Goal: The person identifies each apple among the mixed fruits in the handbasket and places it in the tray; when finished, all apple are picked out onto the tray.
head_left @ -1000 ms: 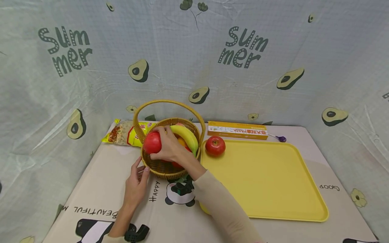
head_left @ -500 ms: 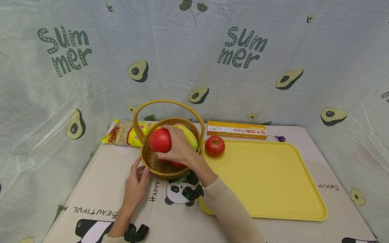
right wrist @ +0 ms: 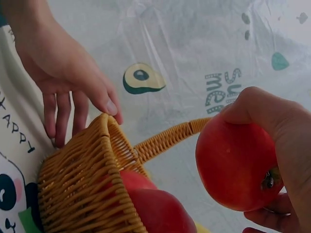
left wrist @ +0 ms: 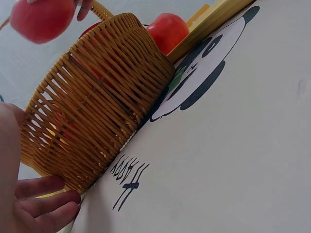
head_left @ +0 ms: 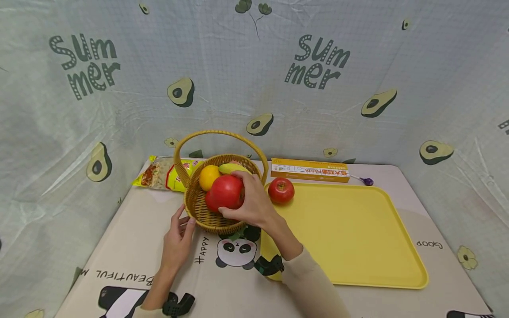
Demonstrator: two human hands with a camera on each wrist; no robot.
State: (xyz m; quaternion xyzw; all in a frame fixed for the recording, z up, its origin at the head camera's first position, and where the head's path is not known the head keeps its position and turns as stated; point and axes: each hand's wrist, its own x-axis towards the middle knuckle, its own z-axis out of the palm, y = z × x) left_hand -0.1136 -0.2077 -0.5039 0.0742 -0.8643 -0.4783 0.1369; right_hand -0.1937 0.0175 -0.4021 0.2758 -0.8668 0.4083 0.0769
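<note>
My right hand point(head_left: 254, 201) grips a red apple point(head_left: 228, 192) from its right side and holds it above the wicker basket point(head_left: 212, 229). In the right wrist view the apple point(right wrist: 238, 165) shows its dark stem end, with thumb and fingers around it. Inside the basket lie an orange point(head_left: 209, 177), a banana point(head_left: 234, 169) and more red fruit, partly hidden by the held apple. With the thumb by the rim and the fingers loosely extended along the wall, my left hand point(head_left: 177, 243) touches the basket's left side; in the left wrist view its fingers point(left wrist: 46, 204) rest near the base.
A yellow tray point(head_left: 350, 238) lies to the right, with another red apple point(head_left: 281, 191) at its back left corner. Behind stand a pasta box point(head_left: 310, 170) and a purple-headed stick point(head_left: 367, 181). A yellow food packet point(head_left: 163, 173) lies left of the basket, whose tall handle point(head_left: 216, 131) arches overhead.
My right hand has carried the apple rightward from the basket's left side to over its middle right, uncovering the orange. The left hand stays at the basket.
</note>
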